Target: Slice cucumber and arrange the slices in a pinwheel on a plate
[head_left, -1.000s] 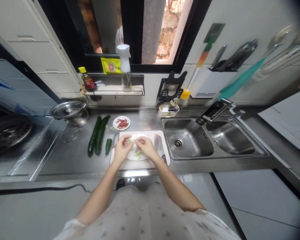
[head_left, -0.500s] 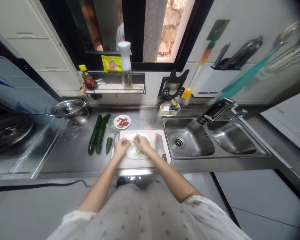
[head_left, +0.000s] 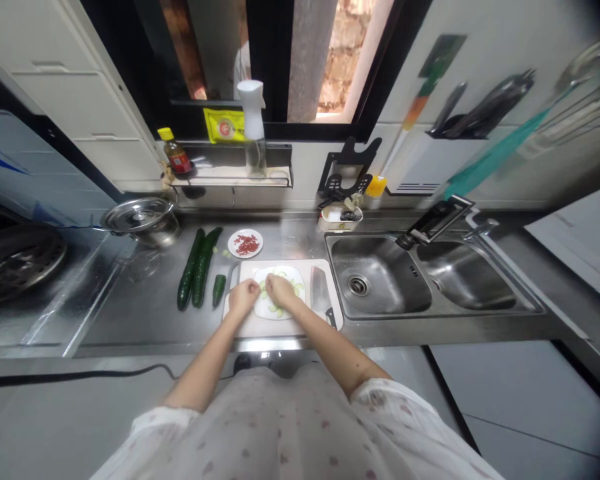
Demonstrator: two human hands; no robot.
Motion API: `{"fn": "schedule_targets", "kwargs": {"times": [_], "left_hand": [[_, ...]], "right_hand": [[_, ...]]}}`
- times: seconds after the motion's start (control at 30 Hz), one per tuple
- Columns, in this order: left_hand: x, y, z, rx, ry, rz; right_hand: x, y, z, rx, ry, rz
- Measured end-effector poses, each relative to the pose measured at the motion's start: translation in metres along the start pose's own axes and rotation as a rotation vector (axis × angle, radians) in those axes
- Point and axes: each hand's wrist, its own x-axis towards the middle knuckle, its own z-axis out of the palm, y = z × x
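Observation:
A white plate (head_left: 261,313) with pale green cucumber slices (head_left: 277,311) on it rests on a cutting board (head_left: 250,328). At the plate's left edge is my left hand (head_left: 244,297), its fingertips pinched together. My right hand (head_left: 281,292) bends over the middle of the plate with closed fingers, close to the slices. Whatever either pinch contains is too small or hidden to tell. On the board's right side lies a broad-bladed knife (head_left: 319,288). A short piece of cucumber (head_left: 219,291) sits just left of the board.
Two whole cucumbers (head_left: 199,270) lie farther left. A small dish (head_left: 236,251) of red bits stands behind the board. A lidded steel pot (head_left: 153,227) is at back left. To the right is a double sink (head_left: 380,277) with a black faucet (head_left: 420,233).
My right hand has dropped slightly and curled closer over the plate, near my left hand. More slices show at the plate's far and right side. My left hand has barely moved.

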Motion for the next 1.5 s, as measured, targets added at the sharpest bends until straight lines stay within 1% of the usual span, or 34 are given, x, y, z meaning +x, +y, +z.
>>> {"fn": "schedule_targets", "kwargs": {"times": [0.13,0.27,0.67,0.9,1.0,1.1,1.27,1.37,1.5], "left_hand": [[0.002,0.003,0.002,0.11,-0.005,-0.002],[0.004,0.004,0.004,0.162,-0.008,0.022],[0.008,0.005,0.005,0.239,-0.024,0.104],[0.008,-0.001,0.008,0.248,0.001,0.158],[0.008,-0.006,0.01,0.244,0.031,0.216],[0.006,-0.012,0.012,0.249,0.055,0.331],[-0.002,-0.019,0.01,0.309,0.038,0.497],[-0.004,-0.02,0.008,0.351,0.016,0.541],[-0.004,-0.019,0.007,0.403,-0.024,0.538]], "right_hand": [[0.004,0.002,0.006,-0.062,-0.024,-0.019],[0.007,0.003,0.009,-0.085,-0.028,-0.03],[0.01,0.0,0.012,-0.155,-0.047,-0.052],[0.009,-0.001,0.01,-0.158,-0.06,-0.04],[0.008,0.0,0.01,-0.16,-0.052,-0.038],[0.008,0.0,0.01,-0.16,-0.042,-0.039],[0.008,0.002,0.011,-0.15,-0.035,-0.044],[0.009,0.002,0.012,-0.144,-0.04,-0.044],[0.008,0.002,0.012,-0.142,-0.033,-0.048]]}}
